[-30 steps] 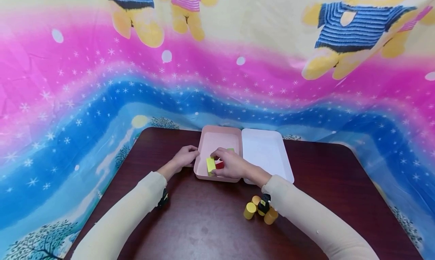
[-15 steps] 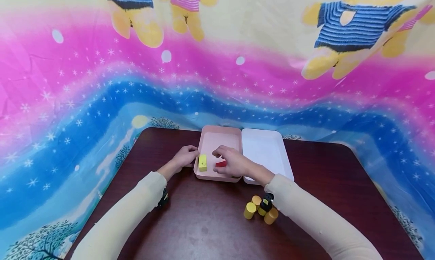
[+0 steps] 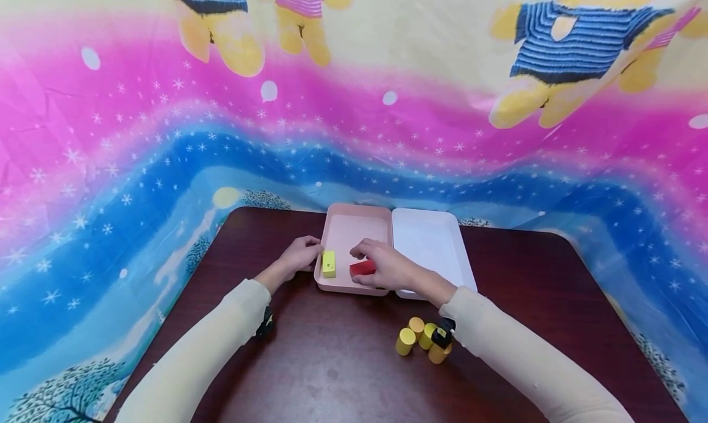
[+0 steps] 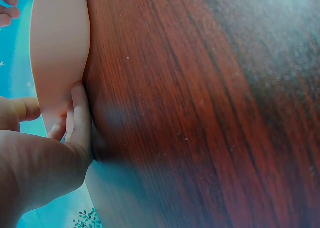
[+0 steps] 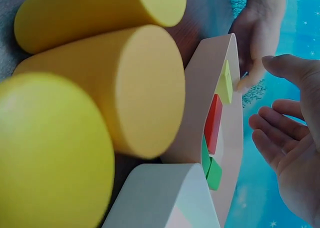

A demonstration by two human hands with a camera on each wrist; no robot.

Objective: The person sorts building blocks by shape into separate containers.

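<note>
Yellow block [image 3: 329, 265] now out of right hand [image 3: 384, 266], lying in pink box [image 3: 358, 226], left side, so seemingly placed; that hand spread, empty, over red block [image 3: 362, 268]; left hand [image 3: 298, 255] touching box edge, grip unclear.

Blocks [image 3: 329, 265] in left tray [image 3: 356, 227].

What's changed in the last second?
The right hand moved the yellow block leftward inside the pink tray and let go; now it hovers open over the red block. Left hand, cylinders and white tray stayed put.
</note>
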